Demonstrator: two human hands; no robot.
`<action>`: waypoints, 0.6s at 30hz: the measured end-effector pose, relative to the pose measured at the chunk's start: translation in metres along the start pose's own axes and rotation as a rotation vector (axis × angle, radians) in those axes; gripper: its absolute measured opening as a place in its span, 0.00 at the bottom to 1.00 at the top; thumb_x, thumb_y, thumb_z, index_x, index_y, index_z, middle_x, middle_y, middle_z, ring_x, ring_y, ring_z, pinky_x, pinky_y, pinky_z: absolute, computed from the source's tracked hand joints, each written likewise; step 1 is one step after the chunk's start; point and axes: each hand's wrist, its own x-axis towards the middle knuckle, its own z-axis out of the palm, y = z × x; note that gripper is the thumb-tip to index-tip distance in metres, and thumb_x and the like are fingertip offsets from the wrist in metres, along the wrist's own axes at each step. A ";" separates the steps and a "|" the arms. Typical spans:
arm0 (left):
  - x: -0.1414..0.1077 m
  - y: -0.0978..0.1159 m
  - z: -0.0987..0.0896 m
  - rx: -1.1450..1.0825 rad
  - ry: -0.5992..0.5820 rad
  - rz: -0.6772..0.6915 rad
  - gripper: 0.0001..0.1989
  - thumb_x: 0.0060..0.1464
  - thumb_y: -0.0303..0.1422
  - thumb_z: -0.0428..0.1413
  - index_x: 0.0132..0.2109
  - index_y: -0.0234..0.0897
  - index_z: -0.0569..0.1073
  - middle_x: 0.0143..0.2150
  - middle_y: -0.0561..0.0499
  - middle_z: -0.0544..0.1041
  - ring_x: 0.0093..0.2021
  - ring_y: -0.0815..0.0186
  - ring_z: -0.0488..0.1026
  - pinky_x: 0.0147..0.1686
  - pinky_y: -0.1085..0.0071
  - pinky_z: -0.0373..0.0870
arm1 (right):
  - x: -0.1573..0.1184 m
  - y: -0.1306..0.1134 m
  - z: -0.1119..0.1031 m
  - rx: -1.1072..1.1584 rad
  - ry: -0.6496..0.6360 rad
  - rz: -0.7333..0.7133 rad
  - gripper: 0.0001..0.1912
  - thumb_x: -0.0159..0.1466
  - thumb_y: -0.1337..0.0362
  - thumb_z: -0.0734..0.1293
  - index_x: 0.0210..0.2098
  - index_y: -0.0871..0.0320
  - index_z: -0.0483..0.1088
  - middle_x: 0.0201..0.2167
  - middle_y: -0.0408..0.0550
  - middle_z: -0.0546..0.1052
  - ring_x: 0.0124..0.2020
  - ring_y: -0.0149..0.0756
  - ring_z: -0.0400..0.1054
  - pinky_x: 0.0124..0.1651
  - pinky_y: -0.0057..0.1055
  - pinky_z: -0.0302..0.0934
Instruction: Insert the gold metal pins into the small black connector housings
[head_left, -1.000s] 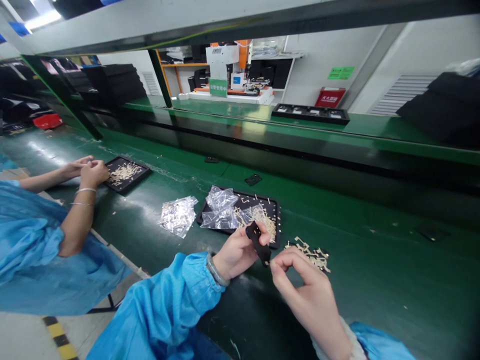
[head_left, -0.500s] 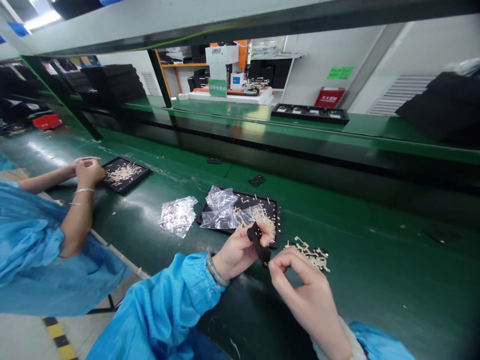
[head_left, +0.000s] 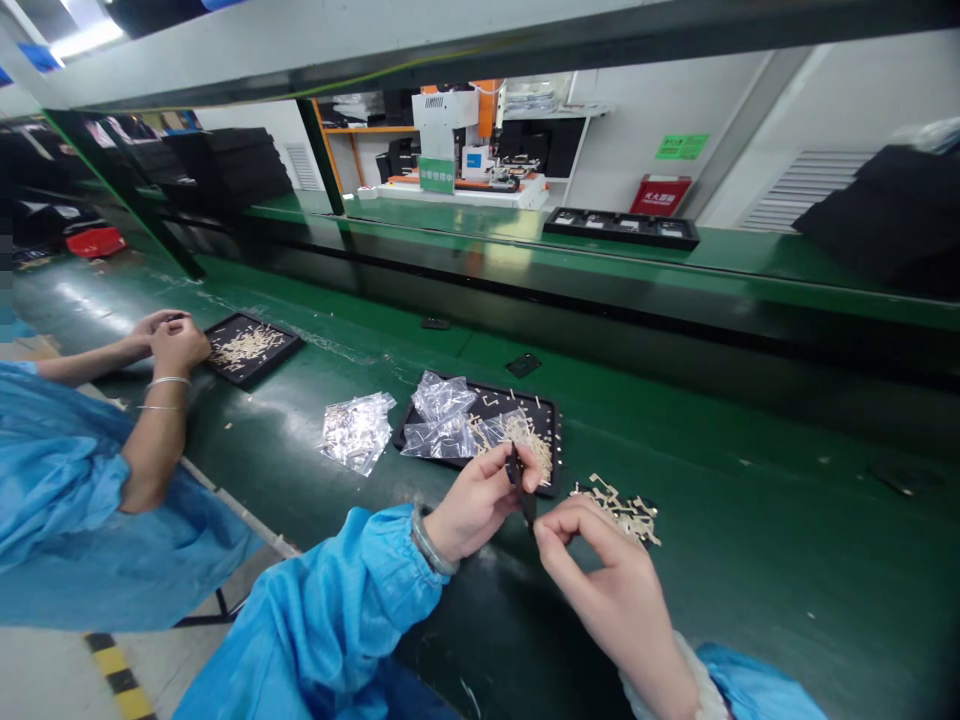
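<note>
My left hand (head_left: 484,500) grips a thin black plastic part (head_left: 522,485), which now stands nearly edge-on between thumb and fingers. At its lower end, my right hand (head_left: 611,575) has thumb and forefinger pinched together; anything between the tips is too small to make out. Just behind my left hand lies a black tray (head_left: 491,400) with small pale metal pieces (head_left: 536,450) and clear plastic bags (head_left: 442,415). Beyond my right hand is a loose heap of pale bent metal pieces (head_left: 622,512) on the green surface.
Left of the tray lies a clear bag of small pieces (head_left: 356,430). A co-worker's hands (head_left: 176,340) work beside another black tray (head_left: 255,350). Flat black parts (head_left: 523,364) lie farther back on the green surface. A raised ledge (head_left: 480,225) runs behind.
The black part in my left hand has turned from showing its face to nearly edge-on. The flat black parts farther back have shifted slightly right. The co-worker's hands moved a little.
</note>
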 end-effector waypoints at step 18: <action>-0.002 0.002 0.007 0.231 0.254 0.109 0.16 0.50 0.43 0.57 0.34 0.33 0.64 0.23 0.58 0.64 0.17 0.81 0.52 0.19 0.81 0.49 | 0.010 0.011 -0.008 0.269 -0.136 0.250 0.12 0.61 0.57 0.62 0.26 0.57 0.68 0.23 0.42 0.68 0.25 0.30 0.61 0.28 0.25 0.58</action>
